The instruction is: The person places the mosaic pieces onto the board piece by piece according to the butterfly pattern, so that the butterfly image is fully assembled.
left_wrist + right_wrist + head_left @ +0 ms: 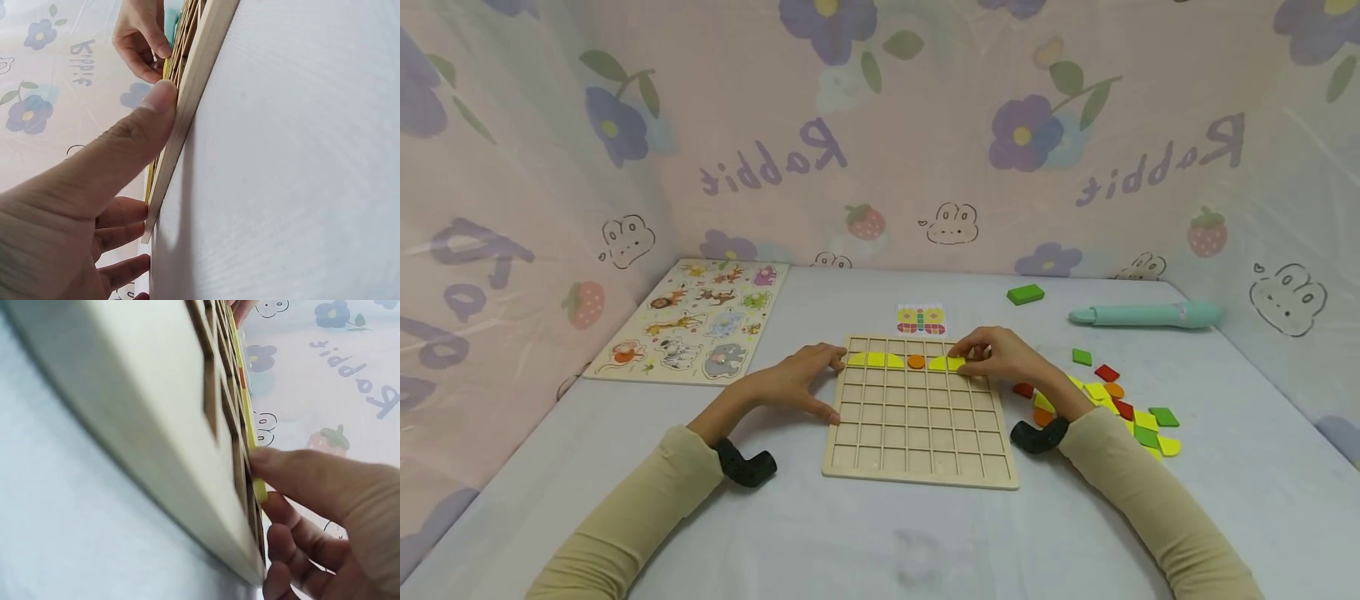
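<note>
A wooden grid board [921, 479] lies flat on the table. In its second row from the far side sit yellow tiles [876, 360] and an orange round tile [916, 361]. My right hand [1000, 354] pinches a yellow tile [259, 489] between thumb and index finger, at that row's right part. Along the board's left edge rests my left hand [797, 379], fingers spread; its thumb [161, 97] touches the rim while the other fingers reach the far left corner. Just beyond the board is a small card [921, 321] printed with a butterfly pattern.
Loose red, green, yellow and orange tiles [1145, 419] lie scattered to the right, partly behind my right forearm. An animal puzzle board [700, 321] is at the back left. Farther back right are a green block [1026, 294] and a teal pen-shaped object [1146, 315].
</note>
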The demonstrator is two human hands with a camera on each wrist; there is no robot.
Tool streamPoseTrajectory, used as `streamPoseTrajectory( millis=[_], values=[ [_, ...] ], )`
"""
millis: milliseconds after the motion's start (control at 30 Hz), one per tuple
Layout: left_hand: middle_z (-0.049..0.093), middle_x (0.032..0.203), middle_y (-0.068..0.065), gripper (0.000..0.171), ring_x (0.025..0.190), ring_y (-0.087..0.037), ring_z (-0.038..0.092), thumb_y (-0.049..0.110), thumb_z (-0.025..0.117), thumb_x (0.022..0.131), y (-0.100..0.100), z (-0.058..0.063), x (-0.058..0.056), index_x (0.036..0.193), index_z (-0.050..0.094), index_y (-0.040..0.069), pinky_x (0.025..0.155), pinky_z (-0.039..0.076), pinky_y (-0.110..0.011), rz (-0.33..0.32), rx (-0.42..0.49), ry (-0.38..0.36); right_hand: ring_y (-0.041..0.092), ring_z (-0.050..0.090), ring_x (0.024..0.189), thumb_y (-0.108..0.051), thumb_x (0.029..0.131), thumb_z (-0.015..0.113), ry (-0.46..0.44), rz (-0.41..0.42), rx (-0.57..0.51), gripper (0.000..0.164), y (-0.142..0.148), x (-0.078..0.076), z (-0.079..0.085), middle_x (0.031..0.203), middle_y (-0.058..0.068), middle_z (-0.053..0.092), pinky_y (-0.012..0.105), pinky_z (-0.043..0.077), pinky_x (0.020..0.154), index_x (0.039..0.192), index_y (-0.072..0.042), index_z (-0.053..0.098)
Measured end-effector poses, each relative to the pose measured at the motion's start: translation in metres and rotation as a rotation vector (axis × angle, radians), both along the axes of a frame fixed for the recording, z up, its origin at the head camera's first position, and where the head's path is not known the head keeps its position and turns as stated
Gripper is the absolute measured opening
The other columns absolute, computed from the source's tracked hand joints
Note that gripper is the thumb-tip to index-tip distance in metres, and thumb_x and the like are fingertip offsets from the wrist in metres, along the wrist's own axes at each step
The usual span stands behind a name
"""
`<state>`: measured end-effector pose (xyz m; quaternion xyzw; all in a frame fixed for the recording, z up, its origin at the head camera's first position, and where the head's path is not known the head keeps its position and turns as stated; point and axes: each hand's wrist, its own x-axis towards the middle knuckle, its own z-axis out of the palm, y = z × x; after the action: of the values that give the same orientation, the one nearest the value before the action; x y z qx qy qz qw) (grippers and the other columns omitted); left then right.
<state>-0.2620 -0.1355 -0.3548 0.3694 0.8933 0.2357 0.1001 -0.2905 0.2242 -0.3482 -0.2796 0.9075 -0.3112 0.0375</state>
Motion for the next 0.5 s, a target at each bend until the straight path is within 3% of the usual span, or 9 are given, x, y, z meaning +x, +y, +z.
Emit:
streamPoseTrajectory(
  millis=[333, 500],
  values=[
    [0.032, 0.147, -0.015, 0.075, 0.136, -0.035, 0.024, 0.042, 0.079, 0.070, 0.0005, 0.0016, 0.0011, 0.125, 0.046, 0.005, 0.111, 0.020, -0.051, 0.002, -0.005, 0.002, 0.015, 0.048, 0.071, -0.021, 0.080, 0.074, 0.022, 0.002, -0.011, 0.027, 0.0014, -0.0009, -0.0034, 0.092, 0.001, 0.066, 0.026, 0.039, 0.060, 0.106, -0.012, 0.071],
    [0.031, 0.147, -0.015, 0.074, 0.136, -0.035, 0.025, 0.042, 0.080, 0.070, 0.0011, 0.0017, 0.0015, 0.125, 0.046, 0.005, 0.111, 0.020, -0.051, 0.002, 0.000, -0.008, 0.015, 0.052, 0.074, -0.023, 0.080, 0.074, 0.053, -0.020, 0.005, 0.029, 0.0060, 0.0040, 0.0037, 0.091, 0.000, 0.065, 0.027, 0.043, 0.062, 0.107, -0.013, 0.070]
  ],
)
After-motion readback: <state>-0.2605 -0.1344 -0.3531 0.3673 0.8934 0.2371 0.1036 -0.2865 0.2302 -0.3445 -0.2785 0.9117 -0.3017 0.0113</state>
